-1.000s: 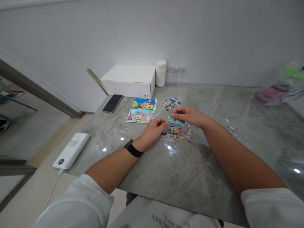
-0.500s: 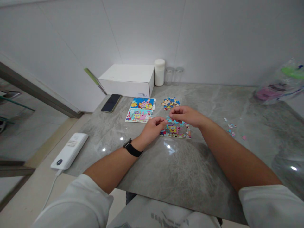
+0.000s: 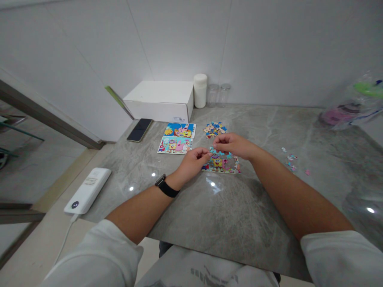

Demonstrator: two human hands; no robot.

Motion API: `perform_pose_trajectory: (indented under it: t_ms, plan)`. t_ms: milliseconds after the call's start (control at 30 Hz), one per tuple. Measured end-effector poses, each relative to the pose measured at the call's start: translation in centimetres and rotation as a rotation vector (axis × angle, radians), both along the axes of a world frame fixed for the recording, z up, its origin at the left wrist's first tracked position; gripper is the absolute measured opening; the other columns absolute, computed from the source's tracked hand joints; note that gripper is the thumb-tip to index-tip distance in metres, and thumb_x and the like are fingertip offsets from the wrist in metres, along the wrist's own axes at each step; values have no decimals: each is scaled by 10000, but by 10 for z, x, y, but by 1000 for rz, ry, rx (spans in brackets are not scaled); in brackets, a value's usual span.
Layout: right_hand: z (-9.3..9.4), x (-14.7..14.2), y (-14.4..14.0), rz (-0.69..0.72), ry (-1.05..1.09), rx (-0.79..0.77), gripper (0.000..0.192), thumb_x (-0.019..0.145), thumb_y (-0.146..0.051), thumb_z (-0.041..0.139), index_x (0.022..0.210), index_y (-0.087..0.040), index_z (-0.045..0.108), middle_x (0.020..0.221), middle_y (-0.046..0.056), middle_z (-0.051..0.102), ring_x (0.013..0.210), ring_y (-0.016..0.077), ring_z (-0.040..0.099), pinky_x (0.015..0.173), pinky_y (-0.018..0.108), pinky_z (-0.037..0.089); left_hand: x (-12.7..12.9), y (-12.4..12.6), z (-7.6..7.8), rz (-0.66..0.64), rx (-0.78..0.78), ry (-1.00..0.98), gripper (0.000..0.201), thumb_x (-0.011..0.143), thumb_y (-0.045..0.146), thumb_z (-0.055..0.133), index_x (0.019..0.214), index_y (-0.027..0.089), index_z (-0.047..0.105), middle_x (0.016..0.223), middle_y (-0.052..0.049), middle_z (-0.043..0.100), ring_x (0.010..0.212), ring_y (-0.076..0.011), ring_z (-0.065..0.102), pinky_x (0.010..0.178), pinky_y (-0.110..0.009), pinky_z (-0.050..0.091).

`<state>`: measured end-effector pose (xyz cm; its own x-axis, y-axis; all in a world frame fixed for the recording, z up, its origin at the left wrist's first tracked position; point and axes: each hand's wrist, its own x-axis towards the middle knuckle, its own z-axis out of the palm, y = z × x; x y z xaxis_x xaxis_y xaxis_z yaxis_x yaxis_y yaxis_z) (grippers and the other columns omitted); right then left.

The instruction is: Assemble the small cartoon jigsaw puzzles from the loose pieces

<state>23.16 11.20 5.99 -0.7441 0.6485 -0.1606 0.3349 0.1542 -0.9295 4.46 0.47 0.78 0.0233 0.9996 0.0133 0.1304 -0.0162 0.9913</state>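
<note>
A partly assembled jigsaw puzzle point(image 3: 218, 162) with cartoon figures lies on the grey tabletop, with a bare gap in its middle right. My left hand point(image 3: 194, 162), wearing a black watch, is closed at the puzzle's left edge, its fingertips against that edge. Over the upper part of the puzzle my right hand point(image 3: 231, 144) is closed in a pinch at the upper left corner, beside small teal pieces; what lies between its fingertips is too small to make out and partly hidden. A heap of loose puzzle pieces point(image 3: 214, 129) lies just behind the right hand.
Two picture cards point(image 3: 176, 145) lie left of the puzzle, near a phone point(image 3: 140, 130). Behind stand a white box point(image 3: 158, 99), a white bottle point(image 3: 200, 91) and two glass jars point(image 3: 224, 95). Several loose pieces point(image 3: 291, 163) and a plastic bag point(image 3: 347, 111) are right; a power bank point(image 3: 88, 189), left.
</note>
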Motion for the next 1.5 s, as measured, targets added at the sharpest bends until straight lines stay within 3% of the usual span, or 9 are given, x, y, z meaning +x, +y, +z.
perform_pose_trajectory:
  t_ms: [300,833,1233,1500]
  plan:
    - [-5,1,3,23,-26,12,373,765,-555,768,811,-200,664,677,-32,581,609,121,479,575,281,377,0,-2,4,-74,-26,55,301,863,456,722,913,165,662,674,49,524,607,-99,448,580,-244,331]
    - [-8,0,0,113,-74,3,359,771,-545,747,827,-195,689,718,-23,626,652,132,508,619,280,382,-1,0,1,21,29,39,447,890,621,675,871,175,651,743,14,573,682,-121,493,636,-256,392]
    - [-9,-1,0,116,-93,-24,377,737,-546,768,791,-186,669,693,-28,624,627,120,497,609,277,376,-2,1,0,53,47,75,320,940,476,631,809,184,604,722,26,537,680,-127,469,636,-261,374]
    - [-11,4,6,114,-122,-13,324,735,-507,748,770,-192,680,684,-20,640,605,117,491,586,268,367,-5,1,0,97,76,153,258,996,412,531,877,201,619,728,17,562,727,-156,519,683,-271,416]
